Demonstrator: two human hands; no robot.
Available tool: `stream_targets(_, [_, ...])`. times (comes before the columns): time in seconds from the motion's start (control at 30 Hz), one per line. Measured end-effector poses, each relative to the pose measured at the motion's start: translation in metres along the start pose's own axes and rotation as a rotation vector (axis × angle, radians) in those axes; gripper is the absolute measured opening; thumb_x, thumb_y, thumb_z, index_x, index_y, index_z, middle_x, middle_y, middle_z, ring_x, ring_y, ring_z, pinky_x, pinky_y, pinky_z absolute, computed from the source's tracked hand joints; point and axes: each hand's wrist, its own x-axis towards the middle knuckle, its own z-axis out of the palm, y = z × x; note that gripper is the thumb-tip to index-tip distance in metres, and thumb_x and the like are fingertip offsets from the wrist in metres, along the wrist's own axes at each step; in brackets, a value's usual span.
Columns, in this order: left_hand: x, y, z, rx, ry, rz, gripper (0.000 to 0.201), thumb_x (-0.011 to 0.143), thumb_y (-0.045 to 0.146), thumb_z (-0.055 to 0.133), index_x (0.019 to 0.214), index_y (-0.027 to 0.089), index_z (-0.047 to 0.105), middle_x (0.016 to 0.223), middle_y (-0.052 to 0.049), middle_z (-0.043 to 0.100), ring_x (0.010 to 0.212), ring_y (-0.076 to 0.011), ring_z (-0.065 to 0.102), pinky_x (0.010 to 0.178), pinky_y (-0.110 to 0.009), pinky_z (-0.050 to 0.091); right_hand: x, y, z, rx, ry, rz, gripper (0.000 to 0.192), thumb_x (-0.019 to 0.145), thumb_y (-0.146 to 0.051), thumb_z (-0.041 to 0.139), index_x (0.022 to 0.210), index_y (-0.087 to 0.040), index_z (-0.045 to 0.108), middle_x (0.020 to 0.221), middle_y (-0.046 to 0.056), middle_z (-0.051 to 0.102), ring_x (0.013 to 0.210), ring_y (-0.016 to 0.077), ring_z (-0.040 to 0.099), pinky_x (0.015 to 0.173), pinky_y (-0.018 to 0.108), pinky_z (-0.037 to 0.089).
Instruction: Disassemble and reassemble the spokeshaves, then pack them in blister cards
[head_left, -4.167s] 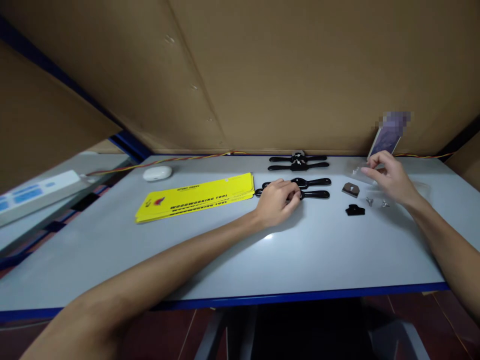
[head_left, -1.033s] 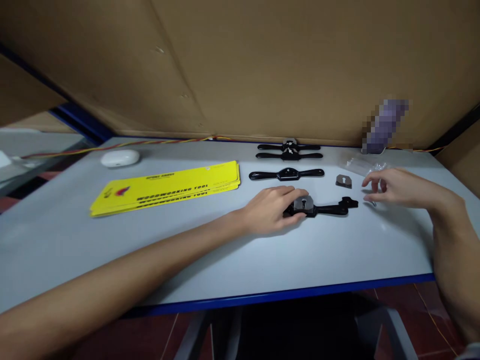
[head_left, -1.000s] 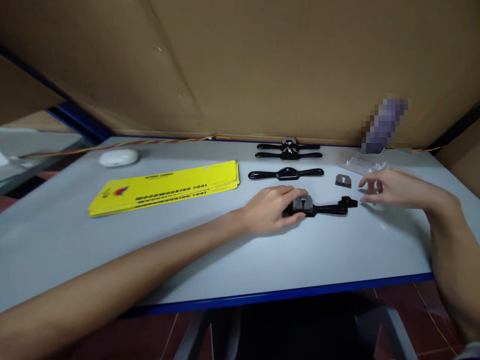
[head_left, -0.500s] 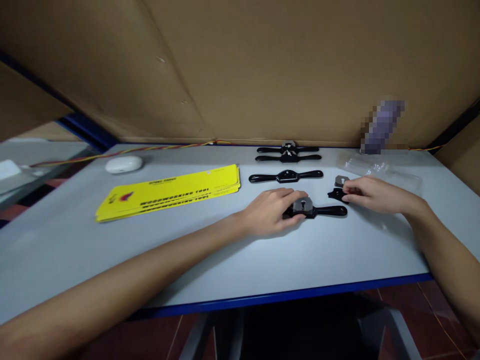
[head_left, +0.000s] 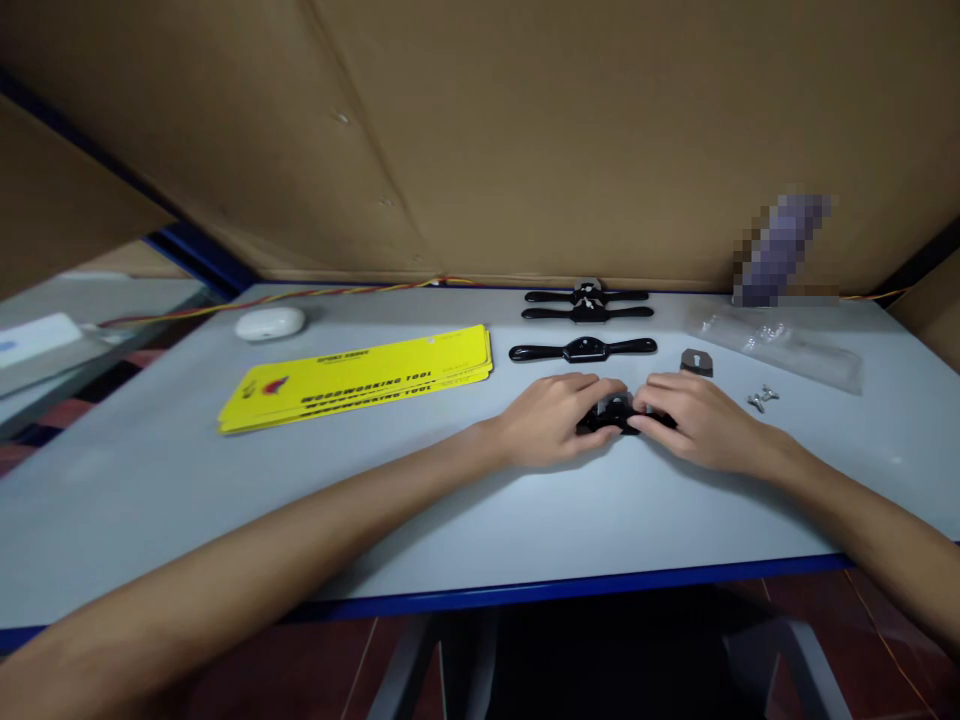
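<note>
A black spokeshave (head_left: 615, 414) lies right of frame centre on the grey table (head_left: 225, 490), mostly hidden, only its glossy dark middle showing. The left hand (head_left: 551, 420) and right hand (head_left: 694, 422) close on it from either side. Just above lie another spokeshave (head_left: 583, 350) and a small grey blade (head_left: 697, 362).

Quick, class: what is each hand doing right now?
Left hand: closed on the black spokeshave, pressing it to the table.
Right hand: fingers on the same spokeshave's middle.
</note>
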Motion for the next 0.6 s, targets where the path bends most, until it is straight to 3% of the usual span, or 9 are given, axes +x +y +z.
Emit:
stream_targets(0.07, [0.000, 0.000, -0.001, 0.006, -0.004, -0.002, 0.050, 0.104, 0.052, 0.046, 0.134, 0.015, 0.061, 0.095, -0.009, 0.072, 0.076, -0.0229, 0.067, 0.070, -0.036, 0.056, -0.001, 0.002, -0.007, -0.086, 0.073, 0.015, 0.026, 0.101, -0.039, 0.051, 0.081, -0.024, 0.054, 0.080, 0.004, 0.061, 0.074, 0.0211, 0.052, 0.075, 0.037, 0.037])
stream_targets(0.17, [0.000, 0.000, -0.003, 0.000, -0.021, 0.002, 0.051, 0.106, 0.051, 0.042, 0.135, 0.014, 0.061, 0.095, -0.009, 0.071, 0.075, -0.0227, 0.066, 0.070, -0.037, 0.056, -0.009, 0.013, -0.037, -0.206, 0.126, 0.126, 0.029, 0.102, -0.043, 0.047, 0.083, -0.023, 0.057, 0.083, 0.006, 0.064, 0.075, 0.0218, 0.055, 0.073, 0.037, 0.037])
stream_targets(0.33, [0.001, -0.001, -0.004, 0.012, -0.043, 0.016, 0.050, 0.108, 0.045, 0.033, 0.136, 0.014, 0.060, 0.094, -0.010, 0.070, 0.077, -0.0236, 0.066, 0.071, -0.038, 0.055, -0.035, 0.049, -0.087, -0.372, -0.139, 0.533, 0.040, 0.089, -0.062, 0.060, 0.096, -0.024, 0.068, 0.085, 0.007, 0.071, 0.073, 0.0242, 0.060, 0.065, 0.035, 0.038])
stream_targets(0.47, [0.000, -0.001, -0.003, 0.022, -0.040, 0.001, 0.052, 0.107, 0.047, 0.033, 0.137, 0.014, 0.059, 0.093, -0.009, 0.071, 0.078, -0.0235, 0.066, 0.071, -0.038, 0.055, -0.047, 0.072, -0.094, -0.300, -0.331, 0.594, 0.031, 0.083, -0.054, 0.068, 0.089, -0.025, 0.075, 0.084, 0.006, 0.075, 0.072, 0.0238, 0.065, 0.066, 0.036, 0.044])
stream_targets(0.6, [-0.001, 0.001, -0.003, 0.060, -0.051, -0.018, 0.052, 0.107, 0.048, 0.034, 0.138, 0.015, 0.060, 0.095, -0.010, 0.072, 0.080, -0.0242, 0.067, 0.072, -0.038, 0.056, -0.045, 0.075, -0.089, -0.205, -0.405, 0.553, 0.013, 0.080, -0.034, 0.068, 0.078, -0.023, 0.074, 0.077, 0.003, 0.075, 0.068, 0.0211, 0.065, 0.063, 0.034, 0.043])
